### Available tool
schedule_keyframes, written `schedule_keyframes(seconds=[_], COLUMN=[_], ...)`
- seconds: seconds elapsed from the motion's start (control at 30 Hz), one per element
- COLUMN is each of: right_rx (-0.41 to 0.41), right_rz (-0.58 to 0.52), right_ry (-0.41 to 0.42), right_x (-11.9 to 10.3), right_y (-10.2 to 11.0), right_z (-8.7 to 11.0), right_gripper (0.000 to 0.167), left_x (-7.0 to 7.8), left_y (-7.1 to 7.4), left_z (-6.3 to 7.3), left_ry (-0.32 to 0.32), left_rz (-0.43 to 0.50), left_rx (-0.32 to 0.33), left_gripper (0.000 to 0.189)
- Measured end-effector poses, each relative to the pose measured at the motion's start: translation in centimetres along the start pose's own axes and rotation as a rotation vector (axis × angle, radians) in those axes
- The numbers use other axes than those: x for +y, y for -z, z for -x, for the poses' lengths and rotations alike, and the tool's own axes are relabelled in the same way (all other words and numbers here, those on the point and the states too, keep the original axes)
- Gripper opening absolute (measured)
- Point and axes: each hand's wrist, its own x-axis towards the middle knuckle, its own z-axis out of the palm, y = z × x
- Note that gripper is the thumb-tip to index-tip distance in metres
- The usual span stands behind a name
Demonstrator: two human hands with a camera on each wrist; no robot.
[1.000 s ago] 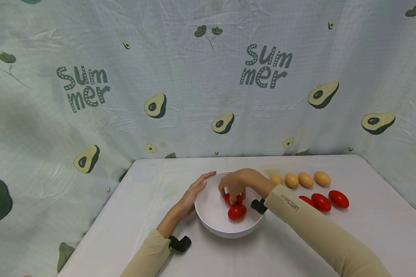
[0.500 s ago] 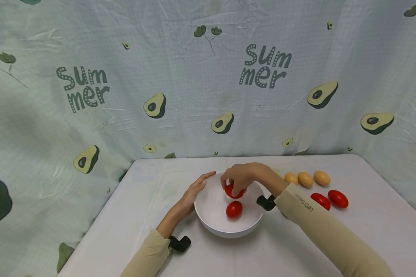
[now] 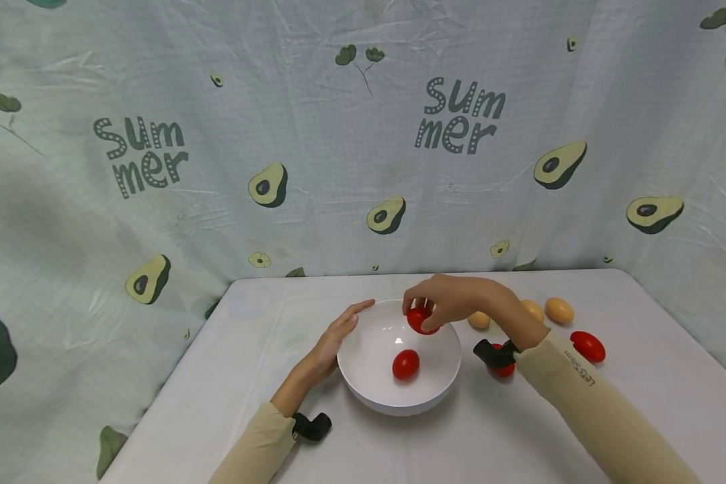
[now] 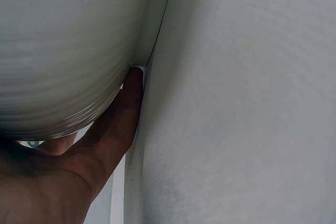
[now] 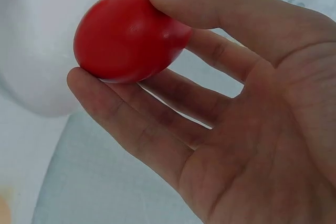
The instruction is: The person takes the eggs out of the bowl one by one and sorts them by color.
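A white bowl stands on the table, with one red egg lying inside it. My left hand rests along the bowl's outer left side, fingers extended; the left wrist view has these fingers against the curved wall. Over the bowl's far right rim, my right hand holds a second red egg between thumb and fingertips. In the right wrist view the thumb presses on its top and the fingers support it from below.
Right of the bowl, on the white table, lie several yellow-brown eggs in a row and red eggs nearer the front. The right forearm partly covers both groups. A printed cloth hangs behind the table.
My right hand has lifted a red egg from inside the bowl and carried it right, toward the far right rim. The other egg has shifted slightly left. My left hand stays put.
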Motion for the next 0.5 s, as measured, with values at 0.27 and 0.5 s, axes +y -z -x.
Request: schedule_keyframes(seconds=[0.27, 0.5], right_rx=[0.078, 0.176], right_rz=[-0.041, -0.08], right_ry=[0.017, 0.02], right_x=[1.3, 3.0], right_y=[1.1, 1.1], right_z=[3.5, 6.3], right_gripper=[0.035, 0.035], left_x=[0.1, 0.1], left_y=[-0.1, -0.1], left_z=[0.1, 0.2], left_ry=[0.0, -0.004], left_rz=[-0.003, 0.008], left_rx=[0.012, -0.007], left_gripper=[0.049, 0.05])
